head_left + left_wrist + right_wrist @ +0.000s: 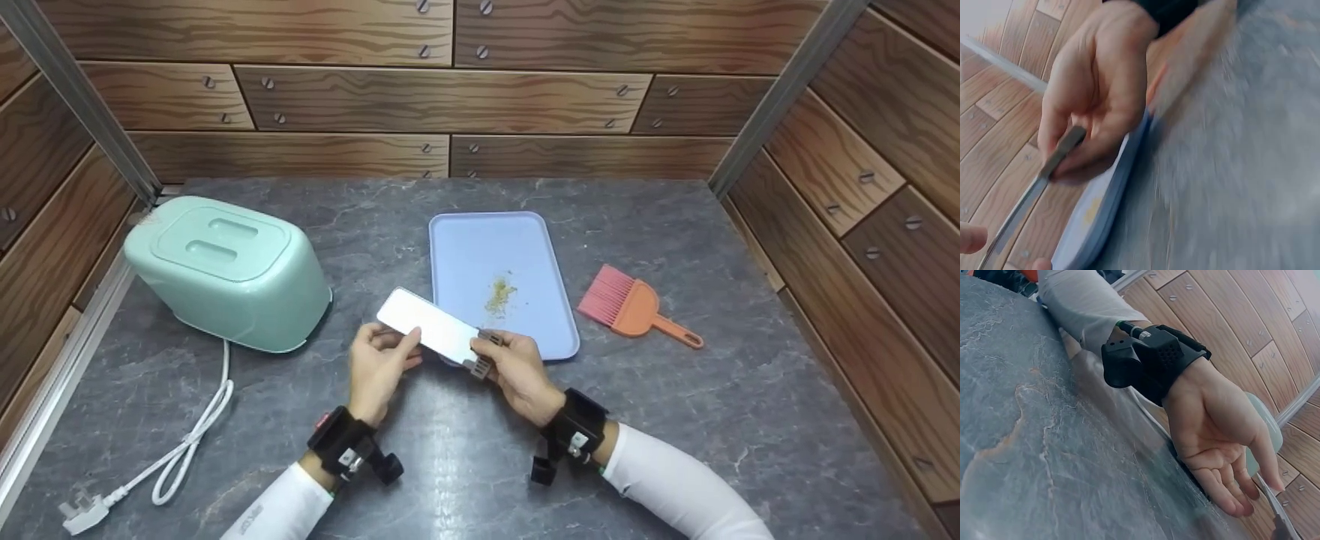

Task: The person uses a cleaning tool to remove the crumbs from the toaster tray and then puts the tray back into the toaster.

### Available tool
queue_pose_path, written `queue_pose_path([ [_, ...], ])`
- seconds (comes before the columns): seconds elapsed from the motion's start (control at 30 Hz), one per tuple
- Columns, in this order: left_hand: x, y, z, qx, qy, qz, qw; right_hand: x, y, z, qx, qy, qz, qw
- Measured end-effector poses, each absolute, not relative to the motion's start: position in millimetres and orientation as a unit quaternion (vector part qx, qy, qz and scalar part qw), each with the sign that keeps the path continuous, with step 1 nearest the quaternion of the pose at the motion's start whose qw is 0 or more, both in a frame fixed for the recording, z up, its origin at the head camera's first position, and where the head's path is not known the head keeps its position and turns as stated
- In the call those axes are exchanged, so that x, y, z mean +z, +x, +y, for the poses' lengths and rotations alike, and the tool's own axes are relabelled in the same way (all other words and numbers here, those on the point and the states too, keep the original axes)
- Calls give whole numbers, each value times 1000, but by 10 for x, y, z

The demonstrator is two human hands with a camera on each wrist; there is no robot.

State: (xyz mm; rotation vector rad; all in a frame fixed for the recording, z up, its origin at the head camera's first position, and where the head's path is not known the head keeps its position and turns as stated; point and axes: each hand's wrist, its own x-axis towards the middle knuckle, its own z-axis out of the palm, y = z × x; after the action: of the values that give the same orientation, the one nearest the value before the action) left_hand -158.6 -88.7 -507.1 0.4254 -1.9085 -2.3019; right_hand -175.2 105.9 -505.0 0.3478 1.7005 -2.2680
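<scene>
In the head view, my right hand [521,371] pinches the grey-brown slotted end of a flat, shiny metal crumb tray [442,330], thumb on top. The crumb tray slants up to the left, over the near-left corner of a light-blue tray [487,236]. My left hand [379,367] is at its other end. The left thumb overlaps the metal face, and in the right wrist view the relaxed fingers [1230,500] stand apart from the thumb, below the crumb tray. Yellowish crumbs [501,295] lie scattered on the blue tray.
A mint-green toaster [225,270] with two lidded slots stands on the left. Its white cord [191,439] runs to a plug [86,514] near the front. Right of the blue tray lies an orange brush [634,306] with pink bristles. Wood-patterned walls [450,97] surround the grey table.
</scene>
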Motion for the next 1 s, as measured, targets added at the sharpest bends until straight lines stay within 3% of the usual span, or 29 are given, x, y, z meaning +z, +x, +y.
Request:
queue_pose_path([
  [0.37,-4867,-1529,-1391,-589,147,-784,127,-5053,-1712,858,-765,98,614,167],
  [0.73,-4528,-1518,-1640,-490,17,-845,214,-5077,-1678,624,-751,90,627,187],
  [1.0,-4302,-1520,-1814,-416,-57,-859,294,-5089,-1702,468,-744,83,642,166],
])
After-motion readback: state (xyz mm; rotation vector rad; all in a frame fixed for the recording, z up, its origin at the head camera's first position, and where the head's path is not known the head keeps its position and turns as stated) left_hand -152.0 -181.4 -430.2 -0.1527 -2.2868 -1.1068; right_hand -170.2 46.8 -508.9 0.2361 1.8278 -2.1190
